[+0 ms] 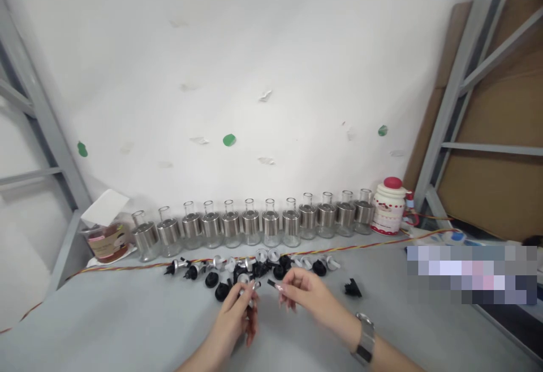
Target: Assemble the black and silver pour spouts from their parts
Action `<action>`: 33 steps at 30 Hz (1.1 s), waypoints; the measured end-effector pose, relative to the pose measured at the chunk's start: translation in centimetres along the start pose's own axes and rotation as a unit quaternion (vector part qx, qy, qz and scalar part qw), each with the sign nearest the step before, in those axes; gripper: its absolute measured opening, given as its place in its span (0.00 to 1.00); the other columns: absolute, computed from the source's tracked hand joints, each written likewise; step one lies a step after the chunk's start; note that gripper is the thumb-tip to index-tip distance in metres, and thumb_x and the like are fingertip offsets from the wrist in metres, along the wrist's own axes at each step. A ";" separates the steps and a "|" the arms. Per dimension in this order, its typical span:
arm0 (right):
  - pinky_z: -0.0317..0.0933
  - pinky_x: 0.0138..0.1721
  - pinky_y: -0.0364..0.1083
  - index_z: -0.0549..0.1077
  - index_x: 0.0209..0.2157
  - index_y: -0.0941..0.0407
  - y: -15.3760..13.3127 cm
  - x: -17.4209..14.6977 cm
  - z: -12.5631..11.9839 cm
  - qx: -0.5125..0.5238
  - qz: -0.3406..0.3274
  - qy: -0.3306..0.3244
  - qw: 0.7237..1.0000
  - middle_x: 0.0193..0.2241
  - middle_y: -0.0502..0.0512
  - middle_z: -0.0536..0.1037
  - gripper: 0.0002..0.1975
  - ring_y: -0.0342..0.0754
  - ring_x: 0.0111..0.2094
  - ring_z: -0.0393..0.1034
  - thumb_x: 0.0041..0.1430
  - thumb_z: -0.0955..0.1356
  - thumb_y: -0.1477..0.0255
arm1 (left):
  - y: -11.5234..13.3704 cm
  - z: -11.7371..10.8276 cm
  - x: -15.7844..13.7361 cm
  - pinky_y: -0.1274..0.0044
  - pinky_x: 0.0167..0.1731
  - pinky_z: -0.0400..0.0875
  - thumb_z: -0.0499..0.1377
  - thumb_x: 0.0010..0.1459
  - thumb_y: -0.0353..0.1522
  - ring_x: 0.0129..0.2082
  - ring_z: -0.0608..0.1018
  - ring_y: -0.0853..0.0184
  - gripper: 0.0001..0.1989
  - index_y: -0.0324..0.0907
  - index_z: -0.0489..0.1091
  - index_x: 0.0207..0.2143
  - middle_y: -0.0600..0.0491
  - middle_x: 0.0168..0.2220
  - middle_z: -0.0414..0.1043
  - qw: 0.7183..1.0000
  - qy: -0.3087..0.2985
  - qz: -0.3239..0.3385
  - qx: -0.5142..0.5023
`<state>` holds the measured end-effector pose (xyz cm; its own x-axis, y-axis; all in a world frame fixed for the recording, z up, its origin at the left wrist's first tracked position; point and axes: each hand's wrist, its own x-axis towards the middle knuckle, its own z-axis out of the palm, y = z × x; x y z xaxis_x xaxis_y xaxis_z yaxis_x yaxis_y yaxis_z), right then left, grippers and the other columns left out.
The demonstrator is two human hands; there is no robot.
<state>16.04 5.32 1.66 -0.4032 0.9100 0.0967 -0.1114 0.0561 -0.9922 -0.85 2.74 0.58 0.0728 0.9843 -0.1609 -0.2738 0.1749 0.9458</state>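
Note:
My left hand (pixel 232 316) is closed on a silver-topped bottle stopper (pixel 254 286), mostly hidden by the fingers. My right hand (pixel 309 294) pinches a small black piece (pixel 270 282) that points toward the stopper, with a little gap between them. Just beyond both hands lies a loose pile of silver stopper parts (pixel 262 255) and black caps (pixel 221 291). One black part (pixel 352 288) lies apart, to the right of my right hand.
A row of glass bottles with steel sleeves (pixel 250 222) stands along the white wall. A labelled tub (pixel 108 245) is at the left end, a white jar with a red lid (pixel 388 213) at the right. A twisted red-yellow wire (pixel 356 246) crosses the grey table (pixel 106 318).

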 end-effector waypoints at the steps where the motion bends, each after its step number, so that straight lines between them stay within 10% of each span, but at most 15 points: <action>1: 0.55 0.22 0.41 0.63 0.23 0.58 -0.2 -0.1 0.1 0.022 0.000 -0.011 1.000 0.18 0.49 0.72 0.16 0.40 0.18 0.63 0.44 0.69 0.61 | -0.1 0.0 -0.1 0.86 0.04 0.53 0.57 0.41 0.49 0.07 0.64 0.76 0.20 0.42 0.60 0.23 0.63 0.14 0.60 1.000 -0.006 -0.002 0.016; 19: 0.57 0.24 0.41 0.58 0.34 0.54 -0.1 -1.0 1.3 0.065 -0.045 -0.060 0.995 0.20 0.43 0.66 0.18 0.41 0.22 0.63 0.46 0.69 0.63 | -0.2 0.0 -1.8 0.83 0.15 0.48 0.54 0.49 0.45 0.14 0.56 0.76 0.15 0.43 0.57 0.27 0.63 0.16 0.53 0.956 -0.111 0.099 0.253; 33: 0.53 0.20 0.38 0.61 0.33 0.56 0.0 -1.1 1.7 0.151 -0.029 -0.041 0.987 0.17 0.43 0.66 0.17 0.38 0.19 0.63 0.45 0.70 0.64 | 0.8 -0.8 -2.1 0.79 0.26 0.58 0.48 0.56 0.38 0.25 0.65 0.67 0.09 0.42 0.60 0.31 0.52 0.27 0.64 0.855 -0.133 0.218 0.452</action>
<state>14.92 3.65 1.72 -0.4596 0.8716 0.1704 -0.3974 -0.0303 -0.9171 -2.00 0.81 1.46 0.4015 0.8894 0.2184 0.5128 -0.4159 0.7510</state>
